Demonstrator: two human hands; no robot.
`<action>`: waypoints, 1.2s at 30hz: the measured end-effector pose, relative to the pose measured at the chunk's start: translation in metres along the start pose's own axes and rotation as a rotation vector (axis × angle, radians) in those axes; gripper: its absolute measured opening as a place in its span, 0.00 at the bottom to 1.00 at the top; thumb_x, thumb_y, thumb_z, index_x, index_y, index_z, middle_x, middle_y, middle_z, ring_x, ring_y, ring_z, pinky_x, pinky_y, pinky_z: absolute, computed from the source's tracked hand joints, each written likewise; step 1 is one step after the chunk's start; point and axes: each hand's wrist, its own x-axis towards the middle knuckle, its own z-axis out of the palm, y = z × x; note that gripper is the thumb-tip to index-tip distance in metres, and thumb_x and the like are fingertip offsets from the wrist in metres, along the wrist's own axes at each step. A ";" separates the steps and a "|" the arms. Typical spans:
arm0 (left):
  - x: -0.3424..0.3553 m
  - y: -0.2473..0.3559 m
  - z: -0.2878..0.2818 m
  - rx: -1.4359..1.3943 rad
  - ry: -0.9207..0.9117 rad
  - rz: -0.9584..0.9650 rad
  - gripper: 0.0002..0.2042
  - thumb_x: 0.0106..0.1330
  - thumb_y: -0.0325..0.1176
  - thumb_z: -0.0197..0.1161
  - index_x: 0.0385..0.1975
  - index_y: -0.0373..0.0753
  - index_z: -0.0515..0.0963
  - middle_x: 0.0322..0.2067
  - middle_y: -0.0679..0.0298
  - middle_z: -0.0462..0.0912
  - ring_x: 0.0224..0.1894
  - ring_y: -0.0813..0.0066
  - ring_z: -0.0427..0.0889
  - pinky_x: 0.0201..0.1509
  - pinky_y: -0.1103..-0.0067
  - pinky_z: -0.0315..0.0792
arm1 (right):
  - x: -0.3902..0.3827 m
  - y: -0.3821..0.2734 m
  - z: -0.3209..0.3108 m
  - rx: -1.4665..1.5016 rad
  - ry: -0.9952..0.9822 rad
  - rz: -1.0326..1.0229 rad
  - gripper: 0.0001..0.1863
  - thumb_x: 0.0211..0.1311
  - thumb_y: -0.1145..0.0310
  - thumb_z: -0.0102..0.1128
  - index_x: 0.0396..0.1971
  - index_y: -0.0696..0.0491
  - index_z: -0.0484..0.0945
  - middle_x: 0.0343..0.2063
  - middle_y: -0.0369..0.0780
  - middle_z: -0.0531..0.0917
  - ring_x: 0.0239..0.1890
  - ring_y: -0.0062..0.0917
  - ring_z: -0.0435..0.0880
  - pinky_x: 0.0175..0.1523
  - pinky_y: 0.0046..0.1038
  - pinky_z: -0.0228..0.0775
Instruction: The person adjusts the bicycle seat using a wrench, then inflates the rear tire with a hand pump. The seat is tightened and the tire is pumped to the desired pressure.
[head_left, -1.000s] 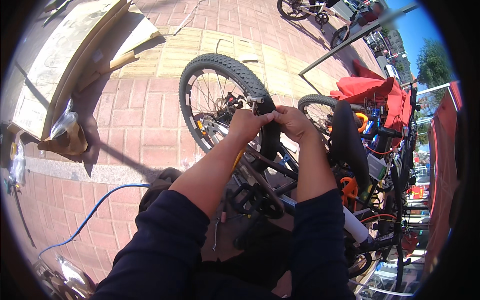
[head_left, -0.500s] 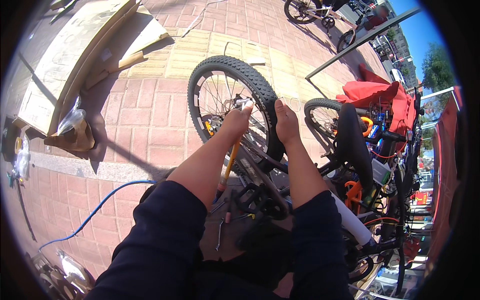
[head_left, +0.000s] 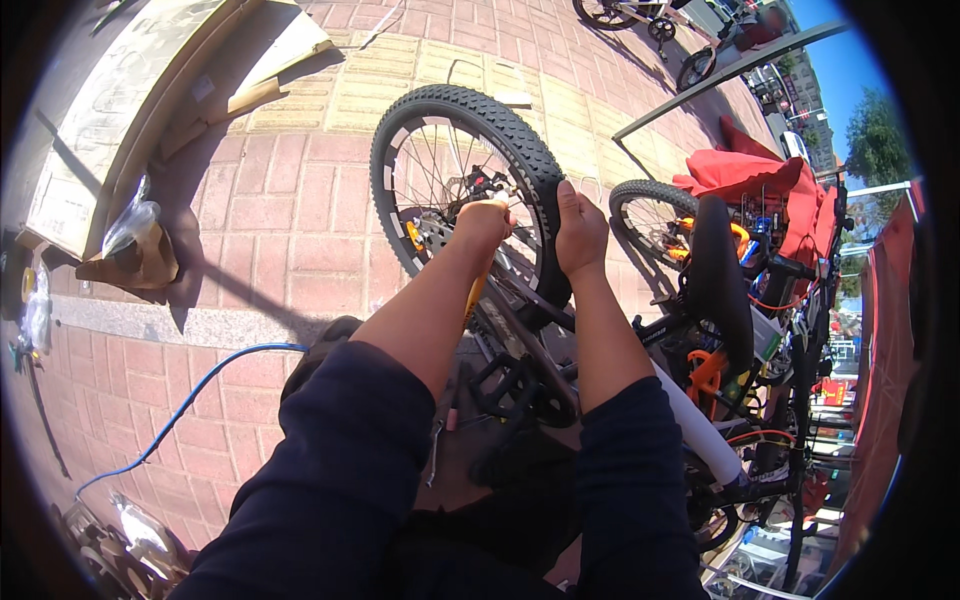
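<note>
A bicycle wheel with a knobby black tyre (head_left: 470,104) stands in front of me, its spokes and hub showing. My left hand (head_left: 484,222) is closed in front of the hub, around a tool with a yellow handle (head_left: 474,298). The handle comes out below the wrist; the tool's head is hidden by the fingers. My right hand (head_left: 580,232) grips the tyre's right side, thumb up along the tread. A dark bicycle frame (head_left: 520,335) runs from the wheel toward me, with a black pedal (head_left: 492,385) beside my left forearm.
Bicycles crowd the right side, with a black saddle (head_left: 722,285) close to my right forearm and a red cloth (head_left: 745,175) behind. A long cardboard box (head_left: 110,130) lies at the left. A blue hose (head_left: 190,400) crosses the paving; a wrench (head_left: 435,455) lies below.
The view has shifted slightly, so the wheel sits higher in the picture. My left hand has turned a little; a silvery part seen at its fingers is now hidden. My right hand stays on the tyre.
</note>
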 end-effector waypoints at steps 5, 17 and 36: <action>-0.024 0.029 0.004 -0.224 -0.024 -0.182 0.01 0.60 0.23 0.57 0.28 0.37 0.75 0.23 0.67 0.76 0.22 0.77 0.70 0.27 0.76 0.65 | 0.002 0.008 0.000 -0.013 0.001 0.014 0.37 0.67 0.35 0.42 0.25 0.58 0.79 0.23 0.50 0.80 0.32 0.46 0.80 0.41 0.40 0.68; -0.021 0.019 0.012 -0.106 0.029 -0.032 0.08 0.66 0.34 0.55 0.26 0.39 0.74 0.17 0.67 0.70 0.17 0.77 0.67 0.20 0.76 0.59 | 0.001 0.007 0.000 0.040 -0.018 0.024 0.36 0.67 0.36 0.44 0.26 0.58 0.80 0.23 0.49 0.80 0.32 0.44 0.80 0.41 0.39 0.68; -0.030 0.033 0.007 -0.106 0.042 -0.031 0.06 0.62 0.26 0.54 0.25 0.34 0.77 0.17 0.63 0.73 0.19 0.76 0.71 0.23 0.75 0.63 | 0.001 0.012 0.003 0.098 -0.006 0.009 0.35 0.67 0.37 0.45 0.24 0.59 0.78 0.21 0.48 0.79 0.28 0.41 0.78 0.38 0.37 0.68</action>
